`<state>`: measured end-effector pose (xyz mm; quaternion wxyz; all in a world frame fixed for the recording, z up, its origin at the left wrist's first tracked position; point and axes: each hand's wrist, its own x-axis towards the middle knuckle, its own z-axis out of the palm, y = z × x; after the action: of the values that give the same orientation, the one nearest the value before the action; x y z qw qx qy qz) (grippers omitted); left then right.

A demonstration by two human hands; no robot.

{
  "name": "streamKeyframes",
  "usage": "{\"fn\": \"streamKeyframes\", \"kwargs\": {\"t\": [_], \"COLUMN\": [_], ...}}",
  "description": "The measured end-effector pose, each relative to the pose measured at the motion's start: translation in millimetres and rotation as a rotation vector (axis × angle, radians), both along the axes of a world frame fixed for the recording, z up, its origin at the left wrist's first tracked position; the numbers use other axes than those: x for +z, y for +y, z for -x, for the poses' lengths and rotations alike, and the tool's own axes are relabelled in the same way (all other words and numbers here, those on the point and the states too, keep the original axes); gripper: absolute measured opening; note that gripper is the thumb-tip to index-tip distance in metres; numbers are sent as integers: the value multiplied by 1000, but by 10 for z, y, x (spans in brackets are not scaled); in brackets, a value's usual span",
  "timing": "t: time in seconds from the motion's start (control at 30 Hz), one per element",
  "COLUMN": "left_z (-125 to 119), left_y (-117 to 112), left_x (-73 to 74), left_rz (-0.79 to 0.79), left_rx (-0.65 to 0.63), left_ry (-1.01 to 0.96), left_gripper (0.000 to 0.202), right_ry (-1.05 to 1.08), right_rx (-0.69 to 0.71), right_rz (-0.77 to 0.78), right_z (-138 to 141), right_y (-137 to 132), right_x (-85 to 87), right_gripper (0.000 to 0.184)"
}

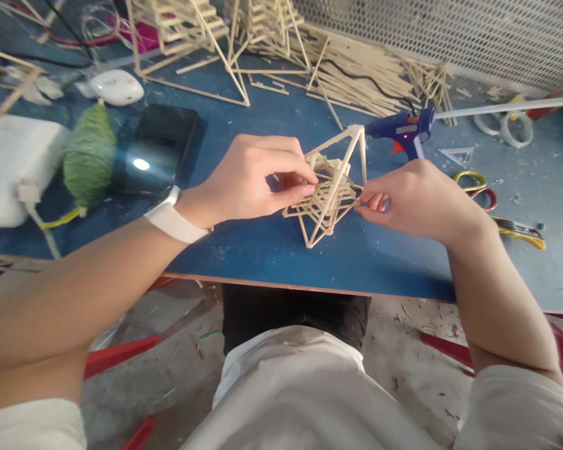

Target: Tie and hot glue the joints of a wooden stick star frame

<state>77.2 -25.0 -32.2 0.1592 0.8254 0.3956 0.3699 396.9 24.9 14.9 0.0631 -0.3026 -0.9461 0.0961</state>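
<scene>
A small pyramid-shaped frame of thin wooden sticks (328, 209) stands on the blue table in front of me, with layered sticks inside. Green string (327, 182) runs across the layers. From the left, my left hand (263, 178) reaches in, thumb and forefinger pinched on the green string at the frame's side. My right hand (408, 200) is closed at the frame's right corner, fingertips pressed together; whatever lies between them is too small to make out.
A blue glue gun (406, 131) lies behind my right hand, near scissors (476, 187) and a yellow cutter (520, 232). Green twine (90, 156), a black phone (157, 147) with its light on and a white adapter (19, 169) are left. Larger stick frames (192, 87) and loose sticks (356, 78) lie behind.
</scene>
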Motion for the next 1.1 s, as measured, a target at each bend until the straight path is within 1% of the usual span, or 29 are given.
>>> {"fn": "streamKeyframes", "kwargs": {"t": [0.07,0.13,0.2,0.23,0.27,0.4,0.47,0.6,0.7,0.77,0.87,0.93,1.0,1.07,1.1], "left_z": [24,60,101,120,135,126,70,-72,-113,-96,-39,-4,25,49,58], "left_y": [29,56,78,89,98,101,73,-1,-11,5,13,-1,-5,29,62], "left_x": [-16,-22,-17,-11,-5,5,-3,-18,-15,-10,1,11,13,1,-12], "left_rz": [-72,-126,-113,-104,-99,-130,-113,-15,38,-9,-143,-174,-152,-100,-86], "left_rx": [-19,23,86,96,78,-64,-78,-19,31,22,-1,79,177,208,218], "left_ry": [-47,-101,-124,-127,-123,-26,13,42,54,4,-65,-60,-61,-95,-151], "left_gripper": [25,23,20,19,18,16,18,30,33,32,30,30,33,35,34], "right_ry": [-49,-100,-142,-157,-165,-131,-129,-109,-65,-18,108,163,167,161,167], "right_rx": [-17,-22,-32,-34,-35,-46,-41,0,-3,-12,5,22,24,13,9], "right_rz": [-42,-86,-131,-141,-137,-75,-89,-41,-56,-110,-185,-234,-269,-266,-247], "right_z": [-35,-68,-90,-94,-94,-54,-32,-30,-60,-77,-79,-70,-59,-48,-40], "right_y": [33,64,77,74,65,-2,-20,9,35,28,-11,-38,-51,-51,-49], "right_x": [-6,-3,18,37,59,140,141,70,32,35,52,48,27,-8,-28], "right_gripper": [24,27,30,30,29,19,17,8,12,16,19,25,30,30,28]}}
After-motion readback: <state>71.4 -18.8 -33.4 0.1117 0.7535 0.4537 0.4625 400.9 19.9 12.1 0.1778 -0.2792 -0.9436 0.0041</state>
